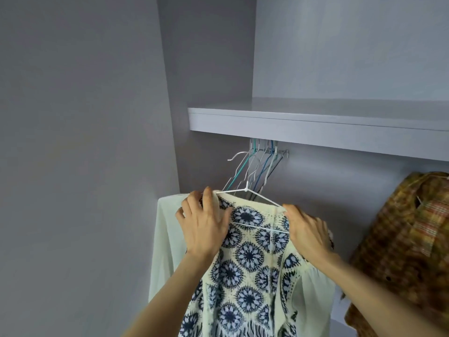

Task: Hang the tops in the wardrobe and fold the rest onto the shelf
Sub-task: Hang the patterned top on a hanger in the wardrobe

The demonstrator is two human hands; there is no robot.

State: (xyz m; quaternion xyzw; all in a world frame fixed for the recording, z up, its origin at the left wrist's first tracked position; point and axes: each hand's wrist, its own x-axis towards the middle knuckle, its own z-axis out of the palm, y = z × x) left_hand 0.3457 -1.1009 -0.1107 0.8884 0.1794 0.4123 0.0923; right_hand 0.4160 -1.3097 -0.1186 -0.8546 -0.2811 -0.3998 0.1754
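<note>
Below the wardrobe shelf (pixel 315 127), a cream top with blue medallions (pixel 247 259) sits on a white hanger (pixel 245 190) that is not yet hooked on the rail, where spare hangers (pixel 260 164) cluster. The left hand (pixel 204 227) pinches the top's shoulder on the hanger; the right hand (pixel 308 229) curls over the other shoulder. A plaid garment (pixel 403 239) already hangs to the right. Hooking this top appears to be next; any folding is out of view.

You have plain grey walls (pixel 80 117) on your left and behind, running up past the top of your view, paler at the upper right and unmarked as far as you can see.
</note>
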